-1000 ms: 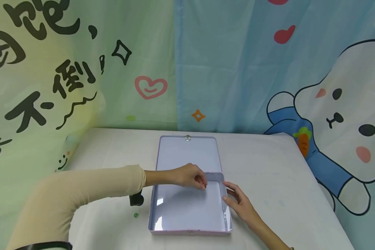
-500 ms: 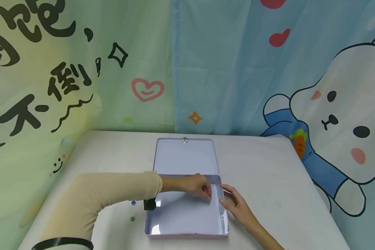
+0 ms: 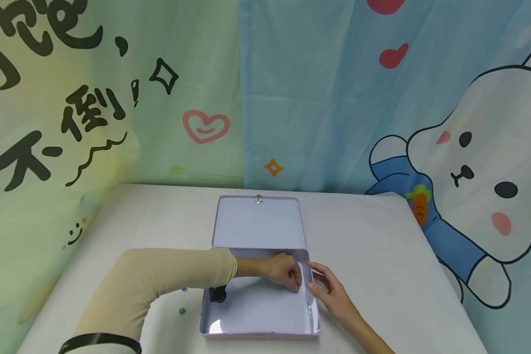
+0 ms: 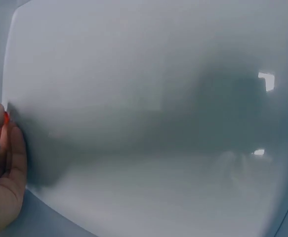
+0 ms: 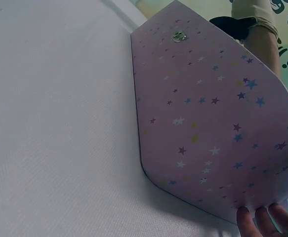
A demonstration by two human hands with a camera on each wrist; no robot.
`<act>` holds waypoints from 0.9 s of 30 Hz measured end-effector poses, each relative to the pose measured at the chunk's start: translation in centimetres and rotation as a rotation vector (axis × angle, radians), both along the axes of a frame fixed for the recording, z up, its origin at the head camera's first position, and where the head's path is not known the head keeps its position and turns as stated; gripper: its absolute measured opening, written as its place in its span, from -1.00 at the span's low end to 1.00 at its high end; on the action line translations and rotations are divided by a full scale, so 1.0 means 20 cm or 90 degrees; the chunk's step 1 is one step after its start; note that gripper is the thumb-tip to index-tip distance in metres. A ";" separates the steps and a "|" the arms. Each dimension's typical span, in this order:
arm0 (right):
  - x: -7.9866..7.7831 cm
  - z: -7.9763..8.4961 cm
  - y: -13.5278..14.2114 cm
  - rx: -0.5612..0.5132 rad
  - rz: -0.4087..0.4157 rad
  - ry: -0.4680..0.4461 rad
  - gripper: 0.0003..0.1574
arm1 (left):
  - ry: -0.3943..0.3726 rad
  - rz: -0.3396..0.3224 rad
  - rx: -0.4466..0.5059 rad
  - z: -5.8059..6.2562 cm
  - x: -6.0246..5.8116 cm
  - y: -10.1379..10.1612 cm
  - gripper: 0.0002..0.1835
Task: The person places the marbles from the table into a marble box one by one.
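Note:
An open tin box (image 3: 260,336), pale lilac inside, lies on the white table with its lid (image 3: 258,222) folded back flat. My left hand (image 3: 284,272) is low over the inside of the box, near the right wall. Between its thumb and finger it pinches a small red piece (image 4: 6,117), mostly covered, so its kind is unclear. My right hand (image 3: 334,295) rests against the right outer side of the box with fingers loosely extended. The right wrist view shows fingertips (image 5: 265,220) at the pink, star-printed outer wall (image 5: 208,123).
Left of the box, a small green round piece (image 3: 182,310) lies on the white tablecloth (image 3: 371,246). A small blue piece (image 3: 184,289) sits partly behind the left sleeve (image 3: 177,270). Printed curtains (image 3: 309,98) hang behind the table.
My left hand has moved rightward and down into the box, carrying the red piece towards the right wall. My right hand keeps its place at the box's side. The head view has shifted slightly.

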State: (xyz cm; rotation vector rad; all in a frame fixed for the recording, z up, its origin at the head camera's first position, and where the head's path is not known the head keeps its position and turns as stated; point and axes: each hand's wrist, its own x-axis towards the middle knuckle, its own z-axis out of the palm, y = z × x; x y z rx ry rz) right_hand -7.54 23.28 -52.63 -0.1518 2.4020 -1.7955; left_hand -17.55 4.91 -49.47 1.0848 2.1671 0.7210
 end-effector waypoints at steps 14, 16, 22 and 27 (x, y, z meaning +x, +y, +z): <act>0.01 0.01 -0.02 -0.005 -0.005 -0.011 -0.41 | -0.002 0.018 -0.011 -0.05 0.00 -0.01 -0.93; 0.01 0.01 -0.02 -0.004 -0.005 -0.015 -0.41 | 0.000 0.016 -0.018 -0.04 0.00 -0.02 -0.88; 0.01 0.01 -0.01 0.003 0.000 -0.023 -0.40 | 0.002 -0.008 -0.088 0.05 0.00 -0.02 -0.55; 0.00 0.01 0.00 -0.017 0.019 -0.037 -0.39 | 0.004 -0.047 -0.103 0.26 -0.01 -0.09 -0.54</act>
